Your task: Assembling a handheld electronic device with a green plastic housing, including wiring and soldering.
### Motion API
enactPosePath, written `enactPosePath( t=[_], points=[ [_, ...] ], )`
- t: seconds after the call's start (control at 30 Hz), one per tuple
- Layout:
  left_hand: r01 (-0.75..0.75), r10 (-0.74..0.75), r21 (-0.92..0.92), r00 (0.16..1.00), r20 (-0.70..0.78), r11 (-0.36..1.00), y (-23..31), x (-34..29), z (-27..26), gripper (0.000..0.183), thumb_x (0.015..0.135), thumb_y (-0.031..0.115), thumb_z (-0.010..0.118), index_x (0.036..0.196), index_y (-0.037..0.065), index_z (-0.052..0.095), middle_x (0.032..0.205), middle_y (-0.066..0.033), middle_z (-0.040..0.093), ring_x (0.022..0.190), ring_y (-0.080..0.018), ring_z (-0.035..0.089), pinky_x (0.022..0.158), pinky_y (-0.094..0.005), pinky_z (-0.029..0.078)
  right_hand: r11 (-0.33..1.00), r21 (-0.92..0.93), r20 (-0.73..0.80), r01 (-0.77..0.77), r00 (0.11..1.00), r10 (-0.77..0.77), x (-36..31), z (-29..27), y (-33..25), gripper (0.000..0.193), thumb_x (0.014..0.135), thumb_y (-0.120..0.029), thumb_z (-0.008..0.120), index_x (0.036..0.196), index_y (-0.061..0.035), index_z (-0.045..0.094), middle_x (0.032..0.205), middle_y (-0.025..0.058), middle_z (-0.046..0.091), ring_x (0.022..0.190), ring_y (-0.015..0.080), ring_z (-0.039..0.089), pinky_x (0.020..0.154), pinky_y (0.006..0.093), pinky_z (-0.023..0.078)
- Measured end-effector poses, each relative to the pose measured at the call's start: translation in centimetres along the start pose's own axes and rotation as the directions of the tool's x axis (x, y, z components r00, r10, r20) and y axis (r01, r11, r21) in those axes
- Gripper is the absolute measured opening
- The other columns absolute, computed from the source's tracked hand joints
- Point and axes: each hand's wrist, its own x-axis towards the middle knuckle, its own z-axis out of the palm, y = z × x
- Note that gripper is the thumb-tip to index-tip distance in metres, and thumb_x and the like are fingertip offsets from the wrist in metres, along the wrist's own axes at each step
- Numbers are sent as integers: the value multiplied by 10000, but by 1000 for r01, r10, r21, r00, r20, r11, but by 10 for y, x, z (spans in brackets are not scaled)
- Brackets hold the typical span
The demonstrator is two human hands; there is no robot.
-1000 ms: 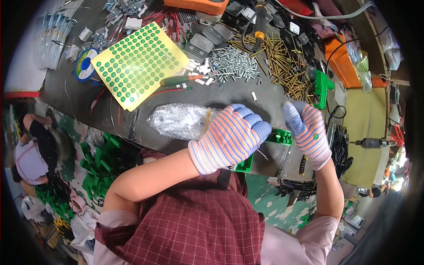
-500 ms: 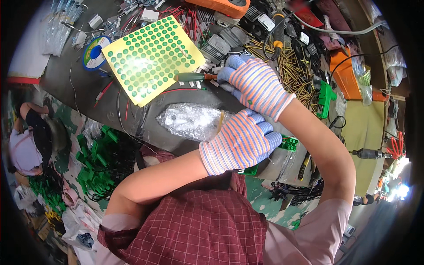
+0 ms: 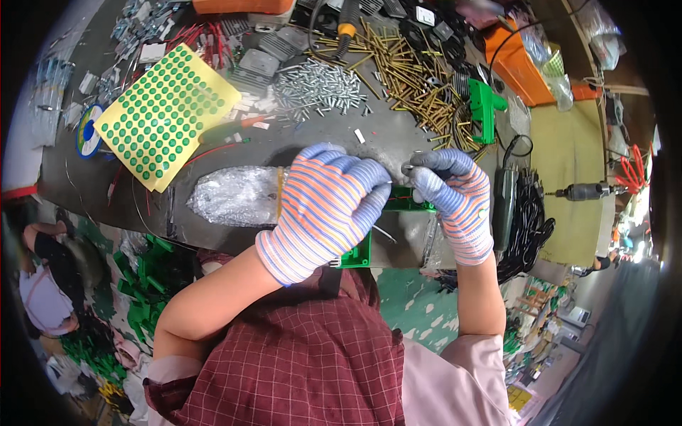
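Note:
Both my hands wear striped knit gloves and meet over a green plastic housing (image 3: pixel 360 254) at the table's near edge. My left hand (image 3: pixel 320 206) covers part of it, thumb and forefinger pinched together; what they hold is hidden. Opposite, my right hand (image 3: pixel 455 199) has thumb and fingertips closed on something small and dark that I cannot make out. Between the hands a green part with small wires (image 3: pixel 406 200) shows. Beside my left hand lies a clear plastic bag (image 3: pixel 234 197). Farther off is a pile of silver screws (image 3: pixel 320 89).
A yellow sheet of green round stickers (image 3: pixel 167 117) lies at left, a screwdriver (image 3: pixel 231 129) by its edge. Behind are long brass screws (image 3: pixel 419 78), grey finned parts (image 3: pixel 259 67) and a solder spool (image 3: pixel 89 131). A green case (image 3: pixel 485 110) and black cables (image 3: pixel 526 227) are at right.
My right hand has come back from the screw pile toward the near edge, uncovering the silver screws. My left hand has turned, its fingers now pointing right in a pinch. The view has shifted.

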Motion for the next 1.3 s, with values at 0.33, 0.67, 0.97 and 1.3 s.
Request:
enactPosePath(
  t=[0.33,0.67,0.97,1.3],
  points=[
    [178,-162,-89,973,162,980,5,4,-4,135,801,156,723,865,41,691,810,-108,687,773,-302,652,715,-393,502,995,68,32,-70,997,68,1,-13,15,164,818,-80,772,954,-4,721,842,52,718,750,88,644,679,231,509],
    [191,-176,-63,965,193,980,8,5,-8,137,799,159,720,855,37,696,825,-114,695,779,-311,658,735,-401,504,997,-50,59,-64,996,67,4,-10,13,164,813,-87,778,942,-12,710,845,49,718,753,79,642,693,225,515],
    [175,-160,-69,971,175,982,9,5,-8,127,802,151,721,855,38,701,822,-122,693,763,-310,658,728,-396,505,998,-64,135,4,991,4,2,-8,8,193,849,-51,749,1022,-3,677,980,76,715,878,112,672,800,262,545],
    [288,-215,-241,933,289,927,1,8,-18,156,856,120,708,950,5,662,859,-120,680,810,-227,691,719,-336,524,960,-280,227,9,972,57,12,-9,3,204,880,-120,732,1039,3,697,912,48,722,839,97,665,764,253,539]
  ],
)
